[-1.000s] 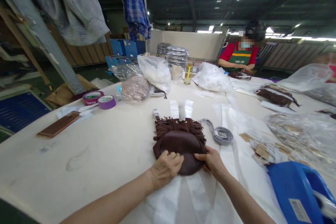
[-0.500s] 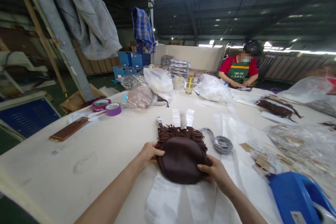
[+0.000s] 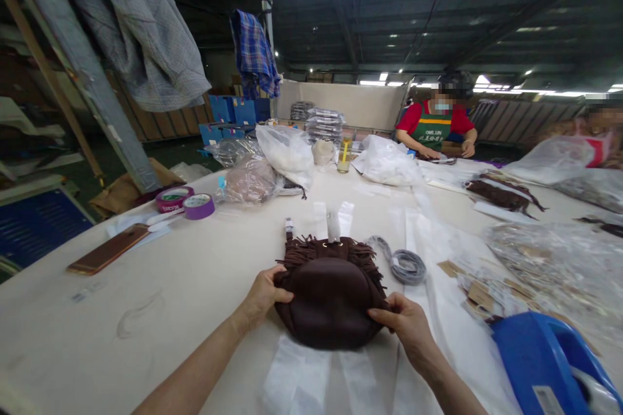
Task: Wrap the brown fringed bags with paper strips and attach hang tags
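At a pale surface (image 3: 195,331), I hold a dark brown fringed bag (image 3: 333,305) by its two sides, the smooth rounded flap facing up. The fingers of my left hand (image 3: 263,295) pinch its left edge; those of my right hand (image 3: 409,324) grip the lower right — how far they curl beneath, I cannot tell. White strips (image 3: 296,369) show beyond the bag and on its near side. A coiled grey strap (image 3: 409,266) lies just to the right, a blue container (image 3: 525,356) nearer me. Across the surface — past white plastic bags (image 3: 392,161) — sits a co-worker (image 3: 435,133) in a green apron.
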`<state>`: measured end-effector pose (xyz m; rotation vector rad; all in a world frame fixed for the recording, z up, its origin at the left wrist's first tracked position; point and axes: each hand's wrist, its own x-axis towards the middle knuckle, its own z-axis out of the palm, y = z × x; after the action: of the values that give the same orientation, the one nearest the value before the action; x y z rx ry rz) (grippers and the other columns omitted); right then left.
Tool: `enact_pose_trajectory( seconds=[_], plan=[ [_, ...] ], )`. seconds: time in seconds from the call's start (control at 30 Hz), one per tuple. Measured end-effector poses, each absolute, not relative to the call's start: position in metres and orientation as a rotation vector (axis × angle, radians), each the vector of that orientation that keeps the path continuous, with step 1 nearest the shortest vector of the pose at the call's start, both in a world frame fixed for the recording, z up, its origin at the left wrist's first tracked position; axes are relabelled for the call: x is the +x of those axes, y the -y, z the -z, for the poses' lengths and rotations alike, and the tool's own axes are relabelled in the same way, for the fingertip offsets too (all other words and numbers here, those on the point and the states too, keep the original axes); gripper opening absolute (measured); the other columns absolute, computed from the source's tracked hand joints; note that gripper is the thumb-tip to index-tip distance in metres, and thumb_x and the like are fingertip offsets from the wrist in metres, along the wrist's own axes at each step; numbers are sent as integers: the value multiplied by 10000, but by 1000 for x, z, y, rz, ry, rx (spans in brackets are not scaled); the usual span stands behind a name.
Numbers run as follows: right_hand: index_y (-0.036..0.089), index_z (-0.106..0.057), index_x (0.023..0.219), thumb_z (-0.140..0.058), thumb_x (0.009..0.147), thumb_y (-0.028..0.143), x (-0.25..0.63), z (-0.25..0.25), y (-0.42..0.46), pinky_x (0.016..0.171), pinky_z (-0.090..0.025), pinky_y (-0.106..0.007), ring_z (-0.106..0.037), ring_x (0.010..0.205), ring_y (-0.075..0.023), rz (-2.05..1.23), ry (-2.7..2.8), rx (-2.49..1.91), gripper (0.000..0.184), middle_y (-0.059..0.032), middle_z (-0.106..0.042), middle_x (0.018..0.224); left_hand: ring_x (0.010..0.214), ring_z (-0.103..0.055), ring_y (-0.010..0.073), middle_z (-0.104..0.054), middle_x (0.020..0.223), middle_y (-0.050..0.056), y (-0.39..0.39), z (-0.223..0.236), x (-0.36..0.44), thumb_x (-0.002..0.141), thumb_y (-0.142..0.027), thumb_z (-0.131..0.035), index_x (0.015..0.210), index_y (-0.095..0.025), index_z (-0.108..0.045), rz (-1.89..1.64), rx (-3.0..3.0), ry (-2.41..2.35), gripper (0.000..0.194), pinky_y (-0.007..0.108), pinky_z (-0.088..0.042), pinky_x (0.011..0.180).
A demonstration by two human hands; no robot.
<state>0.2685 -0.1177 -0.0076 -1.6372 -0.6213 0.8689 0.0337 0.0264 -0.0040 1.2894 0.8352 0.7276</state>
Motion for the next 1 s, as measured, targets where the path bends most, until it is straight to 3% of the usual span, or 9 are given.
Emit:
enact_pose_trajectory(
  seconds=[0.33, 0.47, 0.63, 0.73, 0.8, 0.93, 1.0],
  plan=[
    [214, -453, 514, -693, 513, 360, 265, 41, 125, 512, -314, -245, -393, 514, -126, -618, 779, -1859, 281, 52, -444, 485, 726, -491, 169, -509, 682, -14, -23, 33, 25, 543, -255, -660, 585, -171, -527, -839, 1714, -1025, 163, 273, -407, 709],
    [224, -412, 537, -628, 577, 410, 260, 43, 128, 506, -313, -250, -373, 509, -129, -496, 928, -1885, 289, 47, -415, 500, 733, -496, 171, -500, 701, -15, -26, 34, 21, 575, -230, -651, 655, -183, -574, -781, 1885, -1083, 120, 278, -410, 702],
    [232, -355, 555, -575, 622, 391, 257, 44, 127, 497, -316, -247, -362, 504, -126, -391, 1073, -1871, 280, 50, -369, 513, 731, -484, 217, -483, 741, 10, -24, -3, 17, 536, -276, -728, 698, -163, -523, -796, 2193, -1306, 285, 349, -414, 687],
    [235, -342, 565, -565, 638, 391, 257, 46, 127, 488, -318, -244, -353, 494, -124, -346, 1102, -1897, 282, 51, -367, 508, 965, -463, 270, -524, 993, 84, -22, -35, 40, 590, -268, -744, 971, -148, -500, -886, 2635, -1157, 468, 401, -389, 833],
    [236, -339, 573, -557, 647, 390, 256, 46, 127, 488, -320, -244, -352, 494, -124, -333, 1111, -1906, 277, 50, -373, 512, 1024, -462, 261, -526, 1072, 90, -27, -49, 69, 607, -221, -743, 1072, -157, -473, -545, 2817, -830, 541, 377, -390, 856],
    [238, -336, 576, -551, 643, 379, 254, 44, 127, 480, -315, -247, -351, 487, -123, -295, 1132, -1921, 266, 48, -377, 513, 647, -551, 171, -568, 693, -12, -43, -48, 128, 443, -253, -830, 758, -172, -559, -250, 2870, -614, 423, 247, -441, 585],
    [239, -325, 575, -546, 641, 367, 252, 45, 127, 470, -319, -244, -346, 474, -118, -272, 1135, -1929, 263, 52, -376, 510, 602, -531, 168, -546, 658, 2, -38, -39, 138, 533, -210, -780, 716, -157, -541, -264, 2921, -605, 305, 256, -425, 550]
  ],
)
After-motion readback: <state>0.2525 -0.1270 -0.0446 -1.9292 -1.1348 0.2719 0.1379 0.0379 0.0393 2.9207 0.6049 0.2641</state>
